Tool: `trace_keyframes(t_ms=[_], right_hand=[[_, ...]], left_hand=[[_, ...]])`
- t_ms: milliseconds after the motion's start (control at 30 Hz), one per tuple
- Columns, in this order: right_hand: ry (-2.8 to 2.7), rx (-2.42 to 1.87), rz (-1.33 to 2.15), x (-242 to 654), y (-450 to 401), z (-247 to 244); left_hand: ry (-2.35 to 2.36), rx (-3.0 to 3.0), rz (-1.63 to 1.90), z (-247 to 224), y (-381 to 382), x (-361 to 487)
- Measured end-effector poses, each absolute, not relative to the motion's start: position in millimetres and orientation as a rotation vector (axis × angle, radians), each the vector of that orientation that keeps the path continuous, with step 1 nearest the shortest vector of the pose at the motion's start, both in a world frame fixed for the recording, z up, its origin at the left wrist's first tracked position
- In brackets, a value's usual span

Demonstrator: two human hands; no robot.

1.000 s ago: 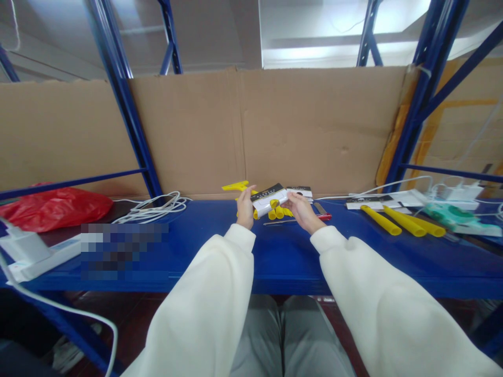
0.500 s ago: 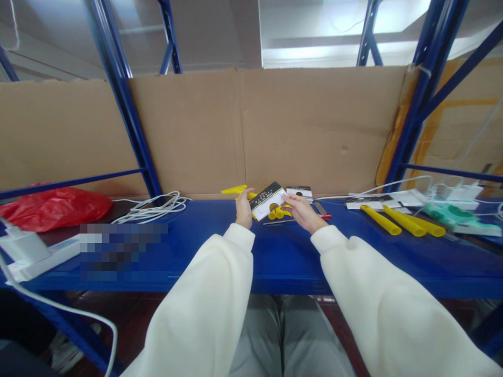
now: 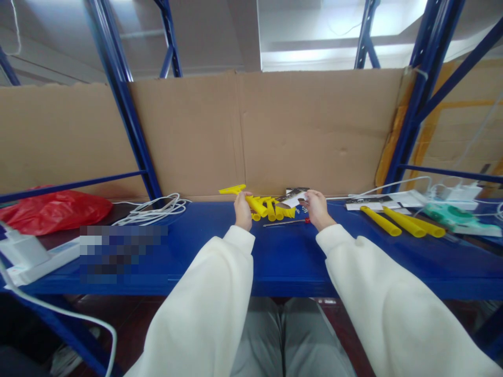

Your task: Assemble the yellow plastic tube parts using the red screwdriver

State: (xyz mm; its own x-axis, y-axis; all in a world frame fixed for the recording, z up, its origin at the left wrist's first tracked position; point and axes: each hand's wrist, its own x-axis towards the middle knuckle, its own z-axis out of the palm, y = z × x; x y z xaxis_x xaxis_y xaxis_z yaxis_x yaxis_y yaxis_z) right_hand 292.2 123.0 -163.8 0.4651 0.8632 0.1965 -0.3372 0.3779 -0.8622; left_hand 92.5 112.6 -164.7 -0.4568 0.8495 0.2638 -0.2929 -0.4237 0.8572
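My left hand (image 3: pixel 242 212) is closed around a yellow plastic tool (image 3: pixel 256 206), with a flat yellow head sticking out above the fingers and a tapered tube-like handle pointing down to the right. Pinched in my right hand (image 3: pixel 317 209) is a black-and-white printed card (image 3: pixel 291 199), tilted above the table. Several yellow tubular pieces (image 3: pixel 271 210) lie behind and between my hands, partly covered by the card. A screwdriver (image 3: pixel 285 223) with a red handle rests in front of them, its handle end near my right hand. Small metal bits (image 3: pixel 304 209) lie beside the card.
On the right are more yellow tubular handles (image 3: pixel 381 221), black-and-white cards (image 3: pixel 369 202) and a green-and-white item (image 3: pixel 456 215). A coiled white cable (image 3: pixel 157 210), a red plastic bag (image 3: pixel 55 209) and a power strip (image 3: pixel 47 262) occupy the left. Cardboard (image 3: pixel 275 131) walls the back.
The card has left my left hand and moved right in my right hand, now tilted flatter. The yellow pieces beneath it show more. My left hand keeps the yellow tool.
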Motion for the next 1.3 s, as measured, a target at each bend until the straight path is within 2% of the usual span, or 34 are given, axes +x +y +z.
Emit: trace_keyframes(t_ms=[300, 600, 1000, 1300], right_hand=[[-0.471, -1.164, 0.647, 326, 140, -174], [-0.394, -1.197, 0.79, 319, 142, -167], [-0.497, -1.153, 0.806, 342, 158, -135], [-0.487, -1.218, 0.793, 323, 186, -127]], left_hand=[[0.961, 0.942, 1.931, -165, 113, 93], [0.977, 0.944, 1.895, -164, 111, 95], [0.969, 0.884, 1.831, -166, 103, 102], [0.994, 0.812, 1.717, -163, 90, 112]])
